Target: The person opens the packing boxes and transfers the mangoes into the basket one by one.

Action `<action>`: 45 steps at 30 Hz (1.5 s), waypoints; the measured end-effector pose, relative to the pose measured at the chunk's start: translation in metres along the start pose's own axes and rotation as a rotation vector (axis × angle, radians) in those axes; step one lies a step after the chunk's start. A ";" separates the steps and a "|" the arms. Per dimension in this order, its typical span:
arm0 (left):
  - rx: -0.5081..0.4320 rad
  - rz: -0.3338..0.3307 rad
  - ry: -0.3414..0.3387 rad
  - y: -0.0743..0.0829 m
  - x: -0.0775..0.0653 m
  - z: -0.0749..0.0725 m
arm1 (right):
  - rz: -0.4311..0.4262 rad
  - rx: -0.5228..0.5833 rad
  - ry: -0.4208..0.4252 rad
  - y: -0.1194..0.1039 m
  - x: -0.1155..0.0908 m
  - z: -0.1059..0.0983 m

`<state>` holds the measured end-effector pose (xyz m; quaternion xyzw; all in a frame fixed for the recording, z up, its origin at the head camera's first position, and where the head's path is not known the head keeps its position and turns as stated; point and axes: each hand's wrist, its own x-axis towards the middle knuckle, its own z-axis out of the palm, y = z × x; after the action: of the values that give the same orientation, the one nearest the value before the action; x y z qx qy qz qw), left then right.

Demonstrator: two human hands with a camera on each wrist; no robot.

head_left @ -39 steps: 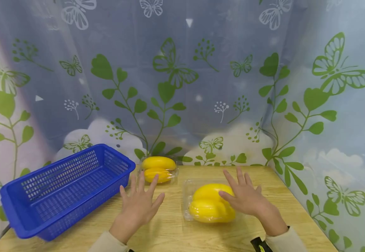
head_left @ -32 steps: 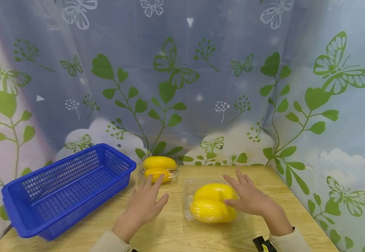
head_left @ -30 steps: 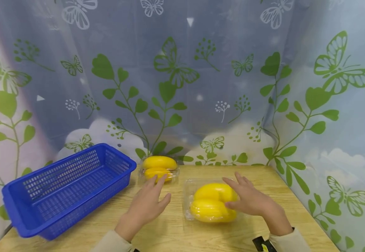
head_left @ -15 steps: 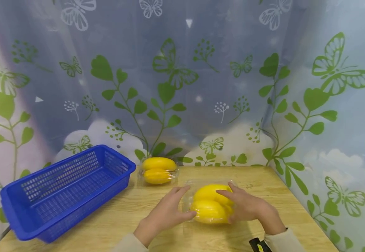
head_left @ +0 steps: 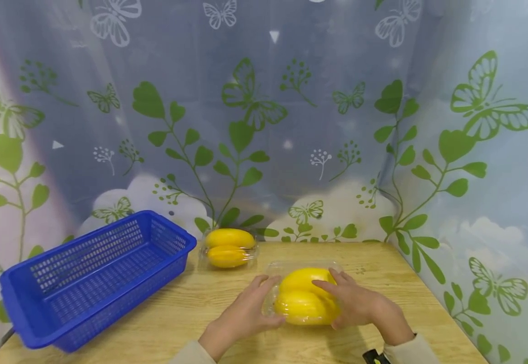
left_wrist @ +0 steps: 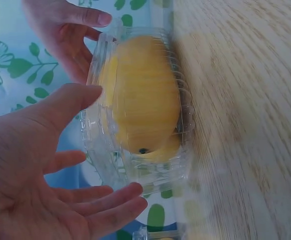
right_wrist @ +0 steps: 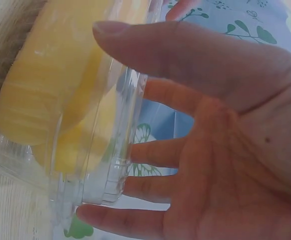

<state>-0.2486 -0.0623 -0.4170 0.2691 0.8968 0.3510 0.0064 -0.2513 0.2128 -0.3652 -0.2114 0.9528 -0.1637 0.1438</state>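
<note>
A clear plastic clamshell box (head_left: 298, 264) lies on the table, with yellow mango-like fruits (head_left: 304, 297) inside. My left hand (head_left: 247, 311) is at its left end, thumb nearer me and fingers on the far side. In the left wrist view, that thumb tip reaches the box's edge and the fingers are spread and fairly straight. On the right end, my right hand (head_left: 359, 307) stands round the box. Its thumb (right_wrist: 150, 47) overlaps the front of the box in the right wrist view, and the straight fingers reach the rim. How firmly either hand touches is unclear.
A blue perforated basket (head_left: 104, 283) stands on the left of the wooden table (head_left: 227, 349). Behind, near the curtain (head_left: 282, 101), sits a second clear box (head_left: 202, 260) with two yellow fruits (head_left: 228, 247). The curtain closes off the back and right sides.
My left hand has moved right and down from before the far box to the near box's left end. My right hand has come slightly inward against the right end. The box has stayed put.
</note>
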 end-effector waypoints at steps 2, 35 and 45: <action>0.033 0.011 0.000 0.001 0.001 0.000 | -0.003 -0.006 -0.009 0.001 0.000 0.000; 0.062 0.016 0.026 -0.005 0.001 -0.004 | -0.063 -0.107 0.079 -0.006 0.008 0.011; 0.058 0.015 0.015 -0.006 0.001 -0.003 | -0.055 -0.124 0.087 -0.006 0.010 0.013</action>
<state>-0.2531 -0.0669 -0.4185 0.2731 0.9047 0.3270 -0.0107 -0.2539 0.2000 -0.3765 -0.2387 0.9603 -0.1173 0.0841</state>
